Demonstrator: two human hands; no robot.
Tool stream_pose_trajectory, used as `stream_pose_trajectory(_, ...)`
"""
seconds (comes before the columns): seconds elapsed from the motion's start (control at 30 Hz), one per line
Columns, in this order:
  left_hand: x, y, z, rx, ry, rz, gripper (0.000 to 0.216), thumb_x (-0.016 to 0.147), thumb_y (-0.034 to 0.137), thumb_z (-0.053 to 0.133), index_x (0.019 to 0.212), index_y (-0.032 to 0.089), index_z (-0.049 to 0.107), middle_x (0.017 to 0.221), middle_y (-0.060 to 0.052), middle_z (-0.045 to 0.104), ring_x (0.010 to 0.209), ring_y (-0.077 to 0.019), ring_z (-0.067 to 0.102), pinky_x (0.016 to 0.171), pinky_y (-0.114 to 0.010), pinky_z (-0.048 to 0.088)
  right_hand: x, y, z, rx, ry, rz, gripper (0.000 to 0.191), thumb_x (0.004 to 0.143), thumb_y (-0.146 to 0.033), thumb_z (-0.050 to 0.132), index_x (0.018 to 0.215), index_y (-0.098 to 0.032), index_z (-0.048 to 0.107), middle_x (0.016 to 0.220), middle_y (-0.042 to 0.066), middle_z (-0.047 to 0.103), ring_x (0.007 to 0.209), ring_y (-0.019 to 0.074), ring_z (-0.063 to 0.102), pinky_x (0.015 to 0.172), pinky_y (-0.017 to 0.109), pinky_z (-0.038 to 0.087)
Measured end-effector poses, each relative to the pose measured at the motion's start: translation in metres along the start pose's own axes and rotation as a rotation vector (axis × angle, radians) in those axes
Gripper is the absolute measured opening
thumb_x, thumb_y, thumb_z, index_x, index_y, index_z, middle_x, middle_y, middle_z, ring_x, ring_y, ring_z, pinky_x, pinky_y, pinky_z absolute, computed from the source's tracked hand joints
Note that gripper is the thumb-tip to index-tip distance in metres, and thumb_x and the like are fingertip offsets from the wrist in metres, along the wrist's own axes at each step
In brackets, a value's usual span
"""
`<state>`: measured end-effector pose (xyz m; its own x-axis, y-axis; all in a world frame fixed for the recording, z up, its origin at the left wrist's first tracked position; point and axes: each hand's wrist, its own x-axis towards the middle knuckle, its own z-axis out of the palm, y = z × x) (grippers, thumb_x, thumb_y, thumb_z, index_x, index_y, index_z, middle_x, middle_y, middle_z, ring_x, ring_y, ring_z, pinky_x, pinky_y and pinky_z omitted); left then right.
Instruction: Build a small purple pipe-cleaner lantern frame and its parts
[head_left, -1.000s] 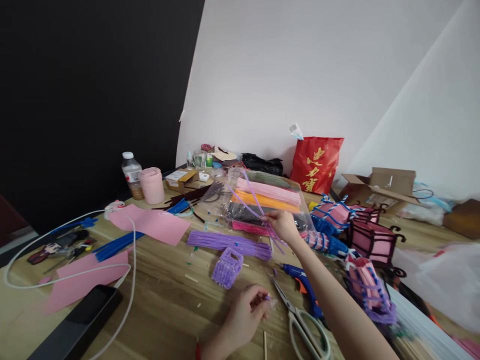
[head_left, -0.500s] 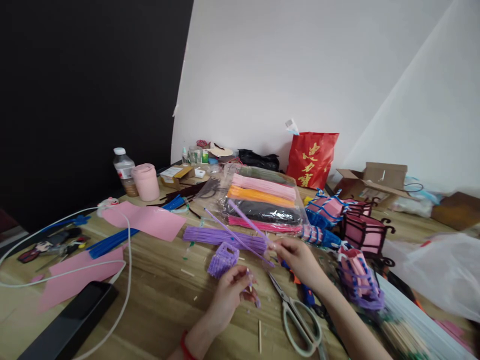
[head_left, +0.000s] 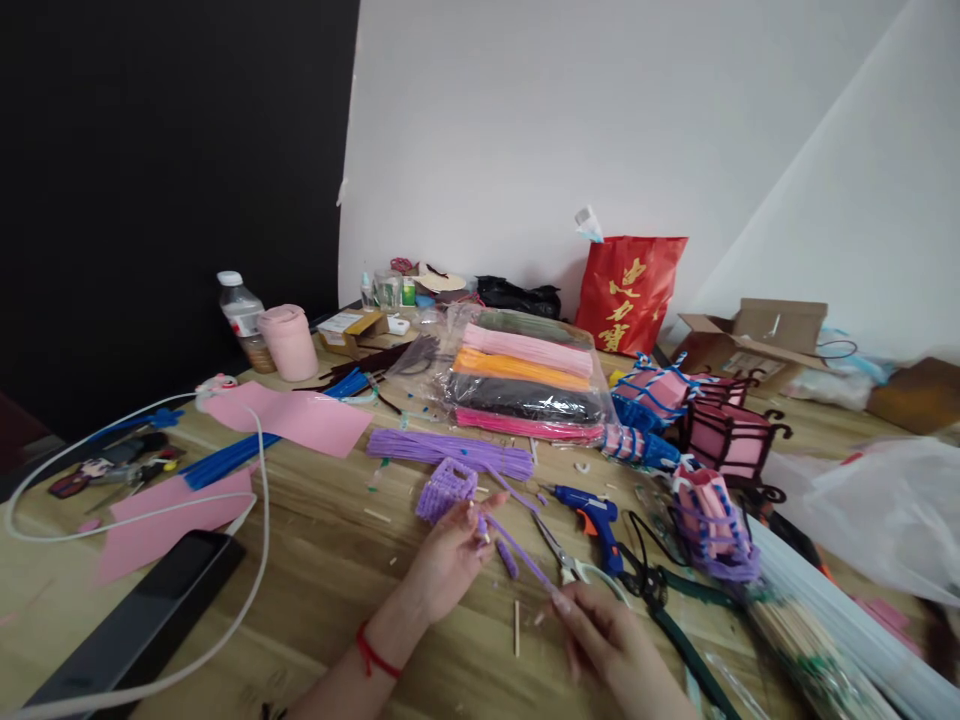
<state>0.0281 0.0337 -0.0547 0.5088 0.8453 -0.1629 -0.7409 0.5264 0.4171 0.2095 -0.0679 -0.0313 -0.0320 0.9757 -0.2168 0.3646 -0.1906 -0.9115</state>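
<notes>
A purple pipe cleaner stretches between my two hands. My left hand, with a red cord at its wrist, pinches its far end along with a small pale stick tip partly hidden by the fingers. My right hand is closed on the near end, low in the view. Just beyond my left fingers sits a purple openwork piece, in front of a bundle of purple pipe cleaners. Scissors lie beside my right hand, their handles partly covered by it.
A blue glue gun and dark-green-handled pliers lie to the right. Pink lantern-like pieces stand behind them. A bag of coloured pipe cleaners is at the back. On the left are a phone and a white cable.
My right hand has come down and nearer, bringing its pipe cleaner to my left hand. The glue gun now shows fully. A short purple piece lies on the table below my left fingers.
</notes>
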Motion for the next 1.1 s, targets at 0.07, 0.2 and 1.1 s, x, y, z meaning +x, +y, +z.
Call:
stream_pose_trajectory(0.07, 0.0, -0.001, 0.0, 0.055, 0.014, -0.001, 0.018, 0.062, 0.019, 0.079, 0.073, 0.016, 0.065, 0.089, -0.004, 0.066, 0.06, -0.0052, 0.049, 0.054, -0.017, 0.036, -0.001, 0.003, 0.007, 0.094, -0.087, 0.05, 0.046, 0.082, -0.061, 0.044, 0.068, -0.018, 0.054, 0.051, -0.002, 0.049, 0.043, 0.0098, 0.041, 0.043, 0.022, 0.031)
stream_pose_trajectory(0.2, -0.001, -0.005, 0.003, 0.291, 0.081, 0.034, 0.016, 0.061, 0.024, 0.079, 0.069, 0.015, 0.068, 0.076, -0.004, 0.065, 0.064, -0.0081, 0.05, 0.058, -0.018, 0.037, 0.004, -0.006, 0.017, 0.286, -0.136, 0.026, 0.037, 0.074, -0.052, 0.062, 0.087, -0.016, 0.059, 0.071, 0.001, 0.057, 0.052, 0.0113, 0.051, 0.049, 0.023, 0.04)
stream_pose_trajectory(1.1, -0.003, -0.007, 0.011, 0.908, -0.174, 0.092, 0.007, 0.06, 0.02, 0.076, 0.058, 0.017, 0.07, 0.071, -0.003, 0.057, 0.074, -0.0176, 0.051, 0.07, -0.026, 0.04, 0.022, -0.018, 0.023, 0.206, 0.055, -0.087, 0.035, 0.071, -0.046, 0.068, 0.058, -0.014, 0.063, 0.057, 0.0, 0.056, 0.056, 0.013, 0.046, 0.055, 0.024, 0.036)
